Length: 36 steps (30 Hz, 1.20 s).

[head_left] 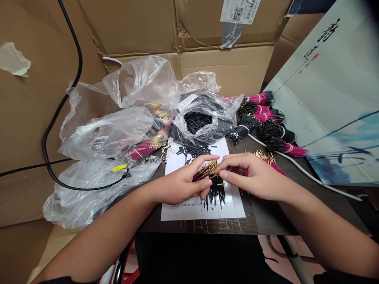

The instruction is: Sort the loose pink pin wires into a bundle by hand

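Note:
My left hand [180, 182] is closed round a bundle of red wires with gold-coloured tips [209, 169], which point up and to the right. My right hand [251, 173] is at the right side of these tips, thumb and fingertips close together; what they pinch, if anything, is too small to make out. Black wires [215, 196] lie below both hands on a printed white sheet [177, 211]. Small black sleeves [197, 150] are scattered above my left hand. More red wires with gold tips [276, 167] lie behind my right hand.
An open plastic bag of black sleeves [197, 121] stands behind the sheet. Tied red and black wire bundles [263, 114] are at the back right. Crumpled clear bags [112, 130] and a black cable [44, 138] occupy the left. Cardboard [225, 71] and a white cable [314, 177] border the table.

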Motion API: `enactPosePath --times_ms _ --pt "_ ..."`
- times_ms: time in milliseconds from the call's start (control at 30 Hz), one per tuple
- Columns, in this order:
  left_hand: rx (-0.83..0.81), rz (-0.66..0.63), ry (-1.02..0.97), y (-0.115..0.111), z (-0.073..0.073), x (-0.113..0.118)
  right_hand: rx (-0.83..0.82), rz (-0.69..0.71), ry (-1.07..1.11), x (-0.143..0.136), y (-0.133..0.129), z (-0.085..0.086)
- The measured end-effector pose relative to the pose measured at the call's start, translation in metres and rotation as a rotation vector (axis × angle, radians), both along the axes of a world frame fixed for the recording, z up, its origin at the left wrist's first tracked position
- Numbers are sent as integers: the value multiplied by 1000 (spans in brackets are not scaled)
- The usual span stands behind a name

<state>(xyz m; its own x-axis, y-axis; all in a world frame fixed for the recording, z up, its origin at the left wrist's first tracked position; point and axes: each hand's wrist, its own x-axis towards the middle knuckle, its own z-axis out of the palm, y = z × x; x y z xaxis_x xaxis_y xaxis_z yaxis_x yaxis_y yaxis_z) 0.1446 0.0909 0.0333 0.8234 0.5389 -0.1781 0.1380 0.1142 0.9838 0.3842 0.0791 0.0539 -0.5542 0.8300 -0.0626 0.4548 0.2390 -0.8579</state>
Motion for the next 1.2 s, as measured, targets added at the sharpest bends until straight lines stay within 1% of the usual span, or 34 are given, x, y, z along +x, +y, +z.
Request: enactPosePath --times_ms 167,300,467,567,733,900,967,1067,1200 --pt "1 6 11 -1 -1 1 -36 -35 17 -7 -2 -5" --pt "-33 9 13 -1 2 0 -26 -113 65 -6 0 -8" --pt "-93 -39 -11 0 1 -1 -23 -160 61 -3 0 -9" --pt "-130 -49 -19 0 -1 -1 -70 -151 99 -2 -1 -9" --pt "-159 -44 -5 0 -3 -2 -198 -118 190 -3 -1 -13" --pt "-285 -83 -4 1 -1 -4 -317 -97 258 0 2 -15" --pt "-315 -89 -5 1 0 -4 -341 -84 273 1 4 -15" --pt "-300 -96 8 0 1 -4 -360 -61 259 2 5 -14" --pt "-196 -102 30 0 0 -2 -395 -62 229 1 7 -15"
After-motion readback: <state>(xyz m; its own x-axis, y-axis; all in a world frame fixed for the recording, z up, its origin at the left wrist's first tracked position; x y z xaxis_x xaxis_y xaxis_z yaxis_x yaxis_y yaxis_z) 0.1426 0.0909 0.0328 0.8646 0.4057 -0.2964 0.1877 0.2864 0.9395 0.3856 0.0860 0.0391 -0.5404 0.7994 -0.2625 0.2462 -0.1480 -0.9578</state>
